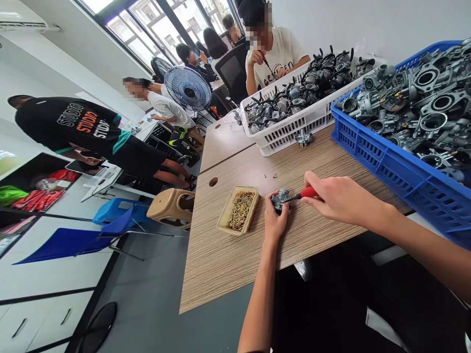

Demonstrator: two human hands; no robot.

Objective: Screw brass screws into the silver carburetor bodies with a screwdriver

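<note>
The left hand (275,223) has its grip clamped on a small silver metal carburetor (280,200) just above the wood-grain bench (228,260). The right hand (340,196) grips a red-handled screwdriver (308,192), its tip at the carburetor. Just beside them, a shallow beige tray (238,210) holds small brass parts (240,211). Farther along, a blue plastic crate (401,174) brims with bare metal carburetor bodies (427,105), and a white plastic crate (279,135) holds black-hosed carburetors (298,95).

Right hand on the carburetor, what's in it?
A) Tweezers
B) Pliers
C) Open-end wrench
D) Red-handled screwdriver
D. The right hand grips a red-handled screwdriver, its shaft running to the carburetor that the left hand steadies on the table.
</note>
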